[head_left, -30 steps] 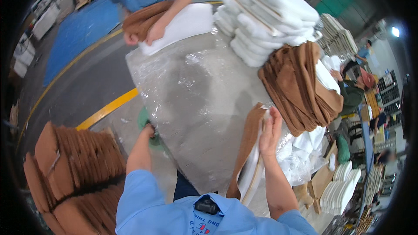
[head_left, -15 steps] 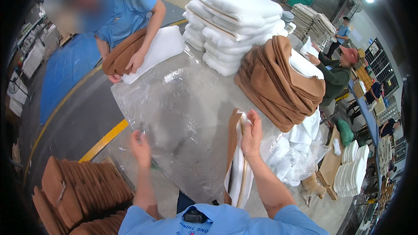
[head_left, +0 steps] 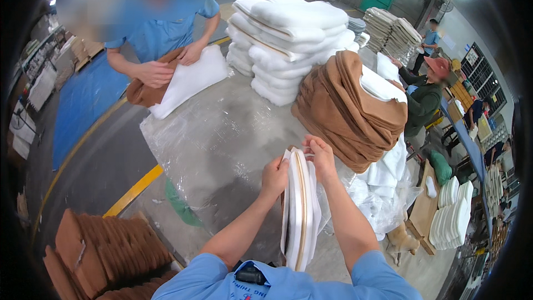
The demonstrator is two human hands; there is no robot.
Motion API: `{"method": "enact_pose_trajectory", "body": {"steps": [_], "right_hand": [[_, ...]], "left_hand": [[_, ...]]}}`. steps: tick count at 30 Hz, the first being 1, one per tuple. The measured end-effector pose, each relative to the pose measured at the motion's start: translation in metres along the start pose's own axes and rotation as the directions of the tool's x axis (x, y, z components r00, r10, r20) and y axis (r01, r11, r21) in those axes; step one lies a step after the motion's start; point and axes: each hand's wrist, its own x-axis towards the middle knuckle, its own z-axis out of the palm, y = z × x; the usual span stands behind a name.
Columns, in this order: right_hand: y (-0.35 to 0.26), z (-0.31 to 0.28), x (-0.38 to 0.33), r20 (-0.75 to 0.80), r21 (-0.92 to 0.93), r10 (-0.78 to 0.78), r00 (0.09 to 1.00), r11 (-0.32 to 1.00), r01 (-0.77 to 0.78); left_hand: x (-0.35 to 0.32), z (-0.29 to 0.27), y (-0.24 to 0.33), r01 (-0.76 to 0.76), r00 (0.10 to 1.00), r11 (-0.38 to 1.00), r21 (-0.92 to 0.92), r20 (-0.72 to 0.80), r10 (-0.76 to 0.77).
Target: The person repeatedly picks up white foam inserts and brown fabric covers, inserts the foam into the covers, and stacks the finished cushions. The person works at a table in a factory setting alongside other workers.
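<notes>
Both hands' grip, left hand (head_left: pixel 275 176) and right hand (head_left: pixel 321 158), clamped on upright white pad (head_left: pixel 300 211), fingertips hidden behind it.

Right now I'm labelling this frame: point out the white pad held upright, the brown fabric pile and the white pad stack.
white pad (head_left: pixel 300 211), head view, its upright edge.
brown fabric pile (head_left: pixel 347 111), head view, its side.
white pad stack (head_left: pixel 291 39), head view, its front.

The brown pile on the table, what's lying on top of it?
A white foam pad lies on the brown pile, near its right side. The pile's own folds cover part of the pad, so whether more pads sit beneath cannot be seen.
</notes>
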Motion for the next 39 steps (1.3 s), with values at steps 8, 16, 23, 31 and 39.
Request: {"method": "enact_pose_trajectory", "body": {"steps": [8, 16, 23, 31, 39], "right_hand": [[0.01, -0.011, 0.074, 0.102, 0.144, 0.1, 0.99, 0.983, -0.114], [0.024, 0.005, 0.124, 0.176, -0.192, 0.164, 0.971, 0.973, -0.129], [0.047, 0.015, 0.109, 0.178, -0.106, -0.078, 0.981, 0.989, 0.098], [0.043, -0.004, 0.072, 0.001, 0.062, -0.271, 0.962, 0.961, 0.271], [0.03, -0.035, 0.071, -0.011, -0.522, -0.672, 0.741, 0.635, 0.569]], "left_hand": [[0.033, 0.002, -0.025, 0.098, 0.991, 0.816, -0.57, 0.128, -0.029], [0.076, 0.043, -0.019, -0.053, 0.926, 0.839, -0.542, 0.287, 0.244], [0.114, 0.057, -0.03, -0.112, 0.939, 0.899, -0.423, 0.252, 0.236], [0.118, 0.079, -0.006, 0.031, 0.933, 0.927, -0.374, 0.344, 0.108], [0.13, 0.094, -0.009, 0.156, 0.908, 0.883, -0.443, 0.415, 0.048]]}}
